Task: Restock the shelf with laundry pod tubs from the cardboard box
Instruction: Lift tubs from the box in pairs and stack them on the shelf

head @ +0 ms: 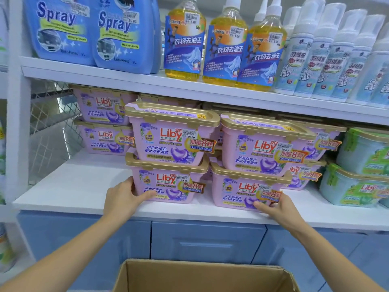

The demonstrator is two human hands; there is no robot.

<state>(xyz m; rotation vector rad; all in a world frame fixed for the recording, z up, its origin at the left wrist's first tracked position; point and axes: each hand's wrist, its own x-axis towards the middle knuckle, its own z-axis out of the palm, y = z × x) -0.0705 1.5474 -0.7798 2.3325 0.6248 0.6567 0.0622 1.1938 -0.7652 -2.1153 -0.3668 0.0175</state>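
Pink Liby laundry pod tubs with gold lids stand in stacks of two on the white shelf (69, 192). My left hand (124, 197) grips the lower left corner of the bottom tub of the middle stack (168, 182). My right hand (273, 204) presses on the lower right front of the bottom tub of the stack beside it (242, 186). Each of these bottom tubs carries a top tub (172, 135), (263, 144). More pink tubs (103, 125) sit further back on the left. An open cardboard box (202, 275) stands below me; I see no tubs in its visible part.
Green and white Liby tubs (362, 169) fill the shelf's right end. The upper shelf holds blue Spray bottles (84, 30), yellow bottles (223, 47) and white foam bottles (328, 55). Bare shelf lies left of my left hand. Blue cabinet doors (206, 241) are below.
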